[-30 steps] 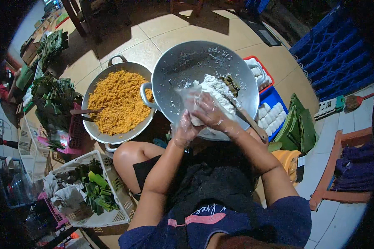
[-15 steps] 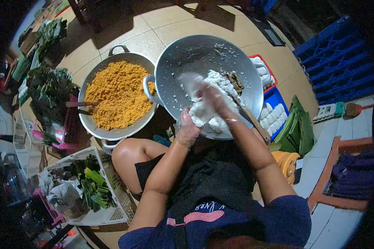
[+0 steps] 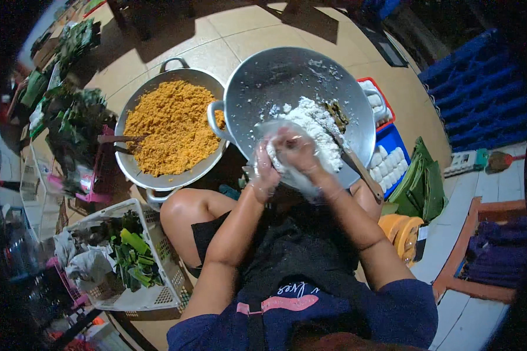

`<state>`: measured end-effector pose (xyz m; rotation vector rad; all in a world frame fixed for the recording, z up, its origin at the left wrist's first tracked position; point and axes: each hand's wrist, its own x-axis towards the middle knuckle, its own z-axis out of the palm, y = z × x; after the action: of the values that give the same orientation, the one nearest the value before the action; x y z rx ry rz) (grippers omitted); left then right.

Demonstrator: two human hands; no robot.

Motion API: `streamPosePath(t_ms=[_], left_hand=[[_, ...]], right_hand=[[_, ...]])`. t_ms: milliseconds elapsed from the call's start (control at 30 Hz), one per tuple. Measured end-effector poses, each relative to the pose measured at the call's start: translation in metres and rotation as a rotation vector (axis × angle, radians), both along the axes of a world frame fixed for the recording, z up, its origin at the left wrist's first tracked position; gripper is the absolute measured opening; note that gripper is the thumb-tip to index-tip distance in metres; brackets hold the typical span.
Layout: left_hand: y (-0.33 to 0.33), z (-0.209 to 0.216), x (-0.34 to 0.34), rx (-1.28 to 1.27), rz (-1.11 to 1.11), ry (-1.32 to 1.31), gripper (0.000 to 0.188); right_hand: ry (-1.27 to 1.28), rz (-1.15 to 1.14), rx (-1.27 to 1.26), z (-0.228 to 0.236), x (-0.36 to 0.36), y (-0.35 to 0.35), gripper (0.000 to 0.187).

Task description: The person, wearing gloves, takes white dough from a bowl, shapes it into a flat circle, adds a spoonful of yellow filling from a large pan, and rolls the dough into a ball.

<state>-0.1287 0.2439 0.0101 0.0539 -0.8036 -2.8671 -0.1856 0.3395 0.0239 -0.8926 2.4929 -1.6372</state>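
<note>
My left hand [image 3: 264,171] and my right hand [image 3: 297,147], both in clear plastic gloves, come together over the near left side of a big metal wok [image 3: 249,82]. They close from both sides on a small lump of white, sticky-looking rice, largely hidden by the fingers; the right hand is blurred by motion. Beneath and beyond them, a heap of the same white rice [image 3: 317,126] lies in the wok. Brownish-green folded leaves [image 3: 337,114] rest at its right edge. A wooden-handled tool [image 3: 363,174] leans over the wok's near right rim.
Left of the wok, a second pan [image 3: 120,161] holds an orange crumbly mass [image 3: 170,126] and a wooden handle. Blue [image 3: 386,139] and red [image 3: 369,82] trays with white rolls stand right, beside green leaves [image 3: 420,184]. A white basket [image 3: 165,257] with cut leaves sits near left.
My right hand has drawn back from over the wok's middle and joined the left, covering the lump. The left hand stays nearly in place. The rice heap shows more fully.
</note>
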Motion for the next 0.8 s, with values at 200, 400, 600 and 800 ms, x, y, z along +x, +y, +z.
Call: streamPosePath(t_ms=[200,400,600,800], left_hand=[[-0.05,0.072,0.009,0.536,0.023,0.02,0.054],[-0.156,0.112,0.081,0.092,0.705,0.447,0.041],[-0.239,0.069,0.162,0.383,1.054,0.314,0.042],[-0.243,0.054,0.159,0.571,1.029,0.372,0.04]], right_hand=[[-0.58,0.164,-0.663,0.088,-0.041,0.021,0.051],[-0.231,0.353,-0.153,0.077,0.006,-0.083,0.034],[0.193,0.405,0.609,0.052,0.078,-0.201,0.026],[0.466,0.421,0.802,-0.022,0.049,-0.229,0.01]])
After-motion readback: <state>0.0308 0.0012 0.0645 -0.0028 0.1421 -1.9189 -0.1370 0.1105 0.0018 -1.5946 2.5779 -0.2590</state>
